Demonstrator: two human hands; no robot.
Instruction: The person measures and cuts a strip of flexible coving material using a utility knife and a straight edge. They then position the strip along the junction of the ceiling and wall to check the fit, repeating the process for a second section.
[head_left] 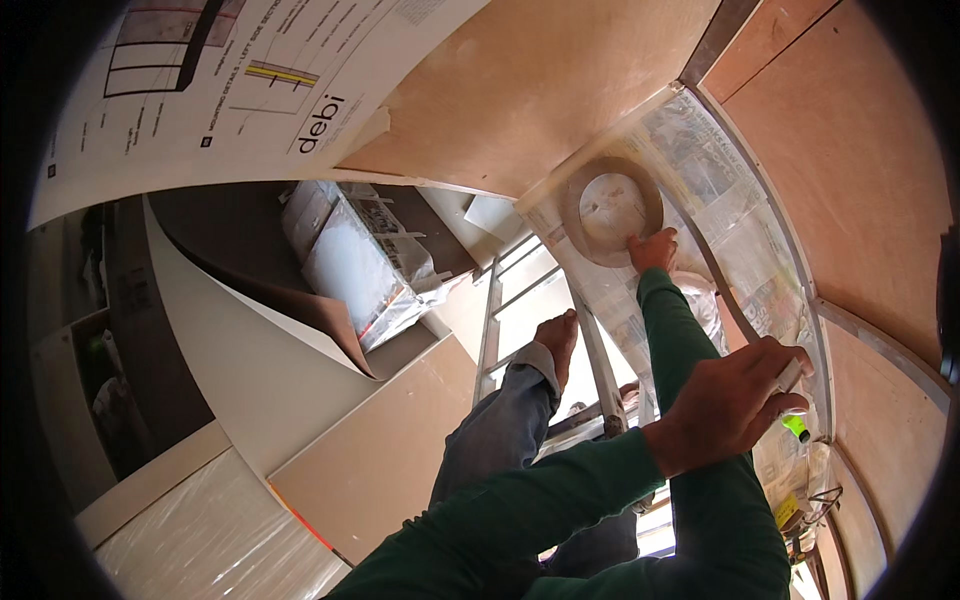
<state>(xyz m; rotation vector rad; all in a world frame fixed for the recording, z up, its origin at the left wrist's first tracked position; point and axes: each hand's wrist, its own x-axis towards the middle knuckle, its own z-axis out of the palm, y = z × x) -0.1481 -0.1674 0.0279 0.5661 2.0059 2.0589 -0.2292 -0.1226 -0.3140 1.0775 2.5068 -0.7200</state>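
Note:
A wide roll of brown strip [658, 192] with a pale, round centre lies on a paper- and plastic-covered surface. My right hand [655, 250] reaches to its near edge, fingers curled against the rim. From beside the roll a long, thin brown strip [707, 245] curves down to my left hand [728, 405], which crosses over my right arm. The left fingers are closed at the strip's lower end. Between finger and thumb shows a small pale piece [790, 376], too unclear to name. A bright green tip [796, 429] pokes out just below them.
An aluminium ladder [598, 365] stands below me, my bare foot [560, 345] beside it. Wooden panels [850, 150] enclose the right side. A large printed drawing sheet [270, 110] hangs at upper left. Lower left are a plastic-wrapped box [350, 262] and pale boards [380, 440].

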